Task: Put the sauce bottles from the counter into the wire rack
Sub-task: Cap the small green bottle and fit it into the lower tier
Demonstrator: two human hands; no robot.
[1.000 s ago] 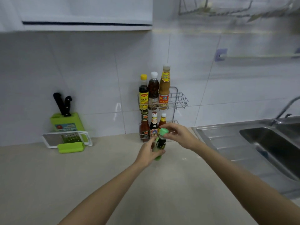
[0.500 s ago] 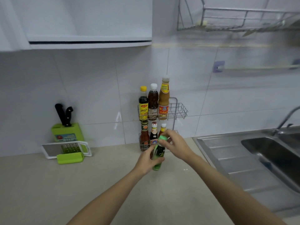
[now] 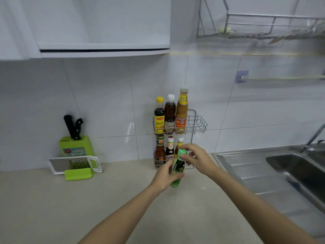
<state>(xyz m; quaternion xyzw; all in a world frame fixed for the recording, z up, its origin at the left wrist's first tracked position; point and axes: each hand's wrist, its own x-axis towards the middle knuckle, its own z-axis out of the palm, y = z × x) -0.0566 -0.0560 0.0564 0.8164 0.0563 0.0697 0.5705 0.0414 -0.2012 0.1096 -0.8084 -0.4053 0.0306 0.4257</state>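
A small dark bottle with a green cap (image 3: 178, 170) is held tilted just above the beige counter, in front of the two-tier wire rack (image 3: 197, 124). My left hand (image 3: 166, 176) wraps its body from the left. My right hand (image 3: 195, 158) pinches its green cap from the right. The rack's upper tier holds three tall bottles (image 3: 169, 115) on its left side; its right side is bare wire. Three smaller bottles (image 3: 165, 152) stand in the lower tier, partly hidden behind my hands.
A green knife block (image 3: 75, 145) with two black-handled knives and a white-and-green grater (image 3: 77, 166) sit at the back left of the counter. A steel sink (image 3: 290, 166) with a tap lies to the right. A wall cabinet and a dish rack (image 3: 263, 27) hang overhead.
My view has tilted upward, so everything sits lower in the frame. Both hands keep hold of the green-capped bottle, which has edged closer to the rack.
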